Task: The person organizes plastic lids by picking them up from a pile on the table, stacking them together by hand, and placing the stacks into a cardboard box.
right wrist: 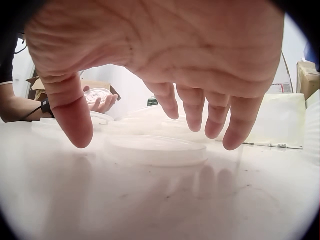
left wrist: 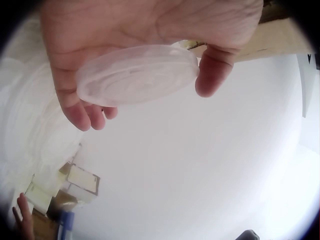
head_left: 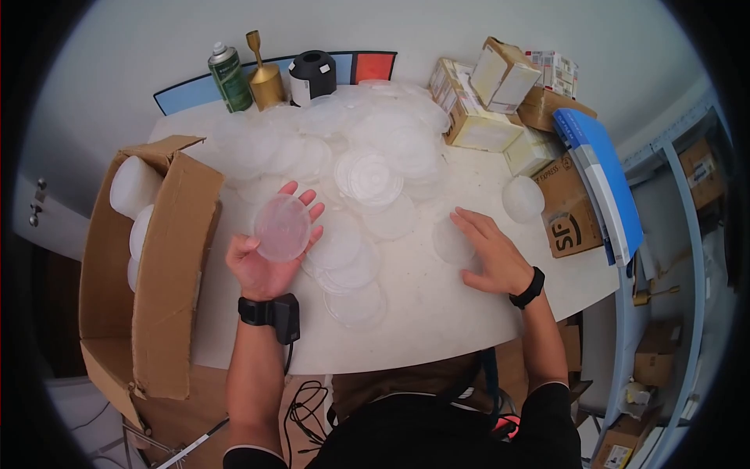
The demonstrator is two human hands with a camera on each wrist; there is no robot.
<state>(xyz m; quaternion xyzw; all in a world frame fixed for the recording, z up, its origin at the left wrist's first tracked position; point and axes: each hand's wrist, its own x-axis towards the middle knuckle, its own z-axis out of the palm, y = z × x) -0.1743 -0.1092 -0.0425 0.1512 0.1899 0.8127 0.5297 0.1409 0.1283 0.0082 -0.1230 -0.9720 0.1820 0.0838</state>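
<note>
My left hand (head_left: 269,262), palm up, holds a translucent round plastic lid (head_left: 283,227). In the left wrist view the lid (left wrist: 137,77) sits between the thumb on one edge and the fingers on the other, and looks thick like a small stack. My right hand (head_left: 494,254) is palm down with fingers spread, reaching over another round lid (head_left: 451,239) on the table. The right wrist view shows that lid (right wrist: 156,150) lying flat beneath the fingers, with a gap between it and the palm.
A large heap of lids (head_left: 375,133) covers the back of the white table (head_left: 422,313). More overlapping lids (head_left: 344,270) lie between the hands. A cardboard box (head_left: 176,273) with lid stacks stands left; a stack (head_left: 523,198), cartons (head_left: 476,117) and a blue binder (head_left: 598,180) are right.
</note>
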